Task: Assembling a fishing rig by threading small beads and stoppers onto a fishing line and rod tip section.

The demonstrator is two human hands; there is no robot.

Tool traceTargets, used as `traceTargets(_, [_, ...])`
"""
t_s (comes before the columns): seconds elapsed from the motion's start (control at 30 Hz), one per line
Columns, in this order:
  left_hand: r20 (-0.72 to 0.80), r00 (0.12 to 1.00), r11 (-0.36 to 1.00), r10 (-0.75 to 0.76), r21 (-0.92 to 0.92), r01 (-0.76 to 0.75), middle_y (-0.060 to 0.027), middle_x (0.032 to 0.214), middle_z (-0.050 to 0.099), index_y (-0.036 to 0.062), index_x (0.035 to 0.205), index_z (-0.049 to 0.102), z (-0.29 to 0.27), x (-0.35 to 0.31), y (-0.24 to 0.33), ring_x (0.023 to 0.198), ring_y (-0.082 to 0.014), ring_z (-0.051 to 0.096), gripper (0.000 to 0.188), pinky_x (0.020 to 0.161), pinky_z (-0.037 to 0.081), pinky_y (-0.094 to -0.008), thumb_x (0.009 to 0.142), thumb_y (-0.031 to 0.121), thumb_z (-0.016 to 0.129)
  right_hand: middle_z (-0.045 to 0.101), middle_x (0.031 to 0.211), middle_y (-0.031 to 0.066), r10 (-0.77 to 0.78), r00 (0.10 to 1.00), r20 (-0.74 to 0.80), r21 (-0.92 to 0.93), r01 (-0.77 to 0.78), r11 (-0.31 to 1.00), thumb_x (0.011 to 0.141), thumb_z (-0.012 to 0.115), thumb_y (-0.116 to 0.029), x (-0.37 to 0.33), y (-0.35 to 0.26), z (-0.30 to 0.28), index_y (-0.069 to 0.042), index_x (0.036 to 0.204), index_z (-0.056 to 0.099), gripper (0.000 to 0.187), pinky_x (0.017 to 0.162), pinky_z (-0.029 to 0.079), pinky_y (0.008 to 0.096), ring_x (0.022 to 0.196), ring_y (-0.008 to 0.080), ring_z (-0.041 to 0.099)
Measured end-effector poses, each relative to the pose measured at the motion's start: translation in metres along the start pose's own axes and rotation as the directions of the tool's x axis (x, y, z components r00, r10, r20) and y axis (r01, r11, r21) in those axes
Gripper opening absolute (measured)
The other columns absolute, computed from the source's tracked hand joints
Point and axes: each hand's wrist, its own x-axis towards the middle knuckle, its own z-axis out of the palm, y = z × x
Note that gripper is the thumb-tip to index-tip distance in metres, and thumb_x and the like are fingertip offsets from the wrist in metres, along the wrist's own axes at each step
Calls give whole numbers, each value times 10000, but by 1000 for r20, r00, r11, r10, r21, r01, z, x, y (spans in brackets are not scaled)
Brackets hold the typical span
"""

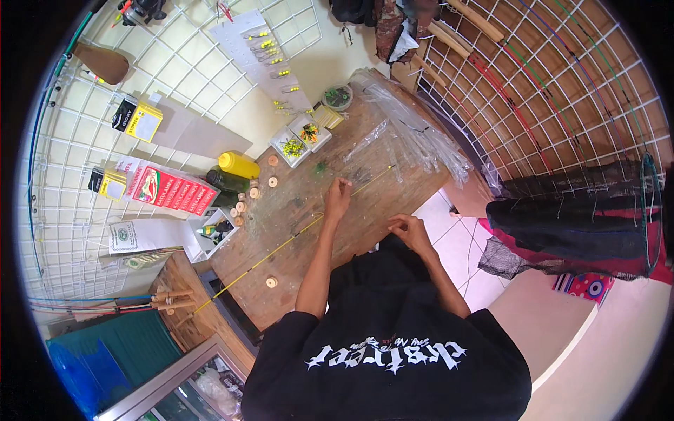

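Note:
A thin yellow fishing rod (281, 245) lies slantwise across the wooden workbench (281, 210). My left hand (338, 194) is over the bench beside the rod, its fingertips drawn together in a pinch. At the bench's near right edge, my right hand (408, 230) is also closed, thumb and fingers bent toward each other. Anything between the fingertips of either hand is too fine to make out. The rod's tip section (382, 172) reaches past my left hand, and its thicker end extends over the bench's left edge.
Wooden rings (272, 282) lie on the bench. Small trays of yellow beads (292, 147), a yellow bottle (239, 165) and a red-and-white box (175, 188) line the back. Clear plastic sleeves (414, 130) cover the far right. Dark netting (569, 224) hangs at right.

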Motion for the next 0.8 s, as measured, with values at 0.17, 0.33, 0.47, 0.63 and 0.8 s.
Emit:
traceTargets(0.17, [-2, 993, 983, 118, 144, -116, -123, 872, 674, 20, 940, 598, 4, 12, 34, 760, -236, 640, 178, 696, 491, -338, 891, 184, 649, 705, 1023, 160, 280, 936, -213, -177, -319, 931, 748, 788, -250, 21, 73, -20, -29, 1186, 620, 519, 823, 546, 352, 970, 258, 691])
traceTargets(0.33, [-69, 989, 991, 129, 42, -127, -87, 808, 666, 23, 947, 604, -8, 16, 50, 717, -173, 624, 198, 659, 483, -309, 889, 203, 661, 662, 1091, 222, 220, 868, -445, -368, -401, 839, 783, 708, -255, 66, 73, -30, -46, 1183, 560, 475, 831, 539, 429, 1009, 382, 650])
traceTargets(0.47, [-117, 990, 994, 75, -70, -83, -49, 769, 659, 26, 950, 612, -19, 15, 49, 704, -117, 606, 181, 649, 474, -272, 903, 196, 651, 678, 889, 219, -115, 843, -525, -385, -115, 916, 824, 691, -231, 90, 40, -27, -17, 1035, 587, 318, 713, 553, 433, 785, 403, 670])
traceTargets(0.63, [-75, 992, 977, 98, -185, -110, -46, 796, 670, 23, 955, 611, -7, 28, 77, 728, -107, 615, 166, 657, 475, -261, 923, 185, 630, 695, 885, 130, 327, 910, -256, 270, -258, 928, 852, 713, -306, 145, 68, -26, -26, 973, 598, 326, 648, 555, 302, 701, 197, 666])
traceTargets(0.8, [-88, 996, 941, 32, -333, -60, -46, 840, 675, 27, 985, 601, -15, 28, 92, 772, -107, 631, 172, 672, 476, -254, 934, 189, 625, 704, 935, 120, 390, 921, -14, 561, -316, 765, 886, 691, -313, 152, 30, -24, -44, 1003, 601, 306, 686, 566, 288, 748, 172, 672])
